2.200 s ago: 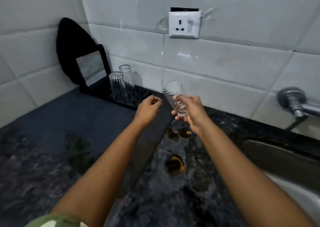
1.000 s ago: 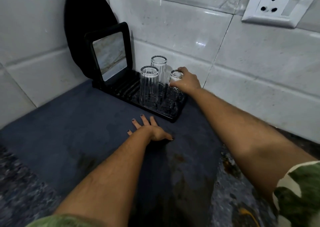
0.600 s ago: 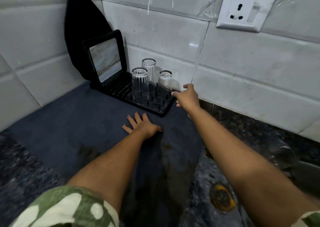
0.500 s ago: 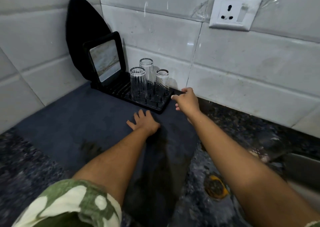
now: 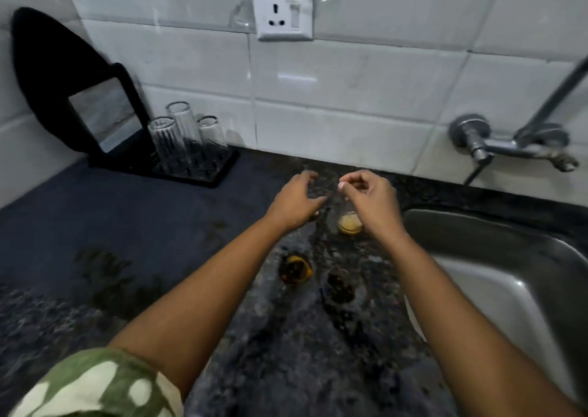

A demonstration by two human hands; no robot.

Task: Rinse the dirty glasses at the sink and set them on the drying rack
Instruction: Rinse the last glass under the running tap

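Black drying rack (image 5: 203,175); clear glasses (image 5: 186,130); dark speckled counter (image 5: 286,353); white tiles (image 5: 350,98); white socket (image 5: 283,12); green-white camouflage sleeve (image 5: 95,385).

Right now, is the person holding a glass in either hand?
No. The left hand and the right hand hover over the counter, holding nothing, while three glasses stand upside down on the drying rack.

Dirty glasses (image 5: 294,269) crowd the bench (image 5: 178,225) between both forearms. The sink (image 5: 496,276) lies open at right. Three upturned glasses (image 5: 186,136) fill the drying rack's (image 5: 219,175) right end.
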